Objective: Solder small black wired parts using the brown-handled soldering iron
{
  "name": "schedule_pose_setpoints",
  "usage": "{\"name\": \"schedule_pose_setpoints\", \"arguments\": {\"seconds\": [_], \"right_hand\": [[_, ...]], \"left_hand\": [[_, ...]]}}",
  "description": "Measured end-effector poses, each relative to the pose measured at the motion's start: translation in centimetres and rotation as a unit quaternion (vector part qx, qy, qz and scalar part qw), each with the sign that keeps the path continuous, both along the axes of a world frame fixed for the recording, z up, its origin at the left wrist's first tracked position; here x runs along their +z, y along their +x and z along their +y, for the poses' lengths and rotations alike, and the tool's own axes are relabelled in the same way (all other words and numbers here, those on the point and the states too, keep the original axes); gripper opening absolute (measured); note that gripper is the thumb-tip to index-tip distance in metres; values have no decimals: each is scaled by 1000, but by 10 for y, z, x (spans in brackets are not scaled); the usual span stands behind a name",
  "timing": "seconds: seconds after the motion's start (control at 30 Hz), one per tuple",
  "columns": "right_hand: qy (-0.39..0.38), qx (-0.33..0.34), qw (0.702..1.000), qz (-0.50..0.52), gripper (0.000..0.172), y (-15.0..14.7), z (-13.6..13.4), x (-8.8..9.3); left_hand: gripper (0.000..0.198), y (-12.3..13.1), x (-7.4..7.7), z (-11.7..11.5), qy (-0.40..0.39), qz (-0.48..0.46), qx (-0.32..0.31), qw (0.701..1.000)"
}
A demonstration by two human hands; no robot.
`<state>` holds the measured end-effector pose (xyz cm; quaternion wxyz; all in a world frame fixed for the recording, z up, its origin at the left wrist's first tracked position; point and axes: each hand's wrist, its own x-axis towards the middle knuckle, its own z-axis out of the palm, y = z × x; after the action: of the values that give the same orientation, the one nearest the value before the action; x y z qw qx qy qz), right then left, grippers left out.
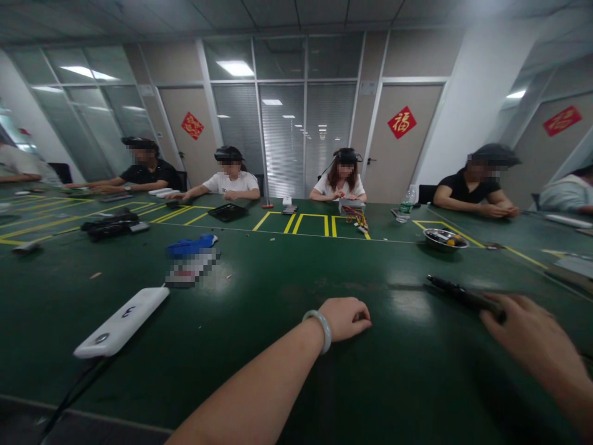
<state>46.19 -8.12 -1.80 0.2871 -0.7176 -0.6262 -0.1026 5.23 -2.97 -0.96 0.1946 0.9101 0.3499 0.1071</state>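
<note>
My left hand (345, 318) rests on the green table top with its fingers loosely curled, and I see nothing in it. A pale jade-like bangle (326, 330) circles that wrist. On the right, my right hand (528, 327) is closed round the near end of a long dark tool (456, 290). The tool's narrow end points away to the left, just over or on the table; blur hides its exact kind and whether it touches the surface. Part of the fingers of my right hand is smeared by motion.
A white power bank (123, 324) with a black cable lies left, near a phone-like slab (192, 269) and a blue cloth-like item (189, 245). A metal bowl (445, 241) holds tools. Beyond stand a water bottle (406, 207) and a black tray (227, 212). Several people sit opposite.
</note>
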Motion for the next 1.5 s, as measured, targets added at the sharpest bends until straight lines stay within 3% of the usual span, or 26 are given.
{"name": "schedule_pose_setpoints", "arguments": {"seconds": [0.07,0.2,0.27,0.33,0.5,0.73,0.93,1.5], "right_hand": [[-80,60,995,-13,56,-71,18,13],[-129,263,956,0,57,-200,39,25],[-172,378,910,-1,63,-241,40,22],[-208,446,871,3,65,-262,39,15],[-220,467,856,17,64,-264,38,3],[-245,461,852,33,58,-258,40,7],[-234,471,849,57,63,-249,46,1],[-217,487,843,66,70,-239,55,-13]], "left_hand": [[38,0,-3,1,57,-28,3,998],[52,-3,-20,6,107,-20,5,994],[60,-5,-31,10,112,22,-10,993],[66,-7,-40,13,123,60,-31,990],[71,-5,-45,16,136,95,-52,985],[68,-5,-44,16,115,90,-43,988],[69,-6,-49,20,120,85,-40,988],[72,-5,-39,17,119,147,-34,981]]}}
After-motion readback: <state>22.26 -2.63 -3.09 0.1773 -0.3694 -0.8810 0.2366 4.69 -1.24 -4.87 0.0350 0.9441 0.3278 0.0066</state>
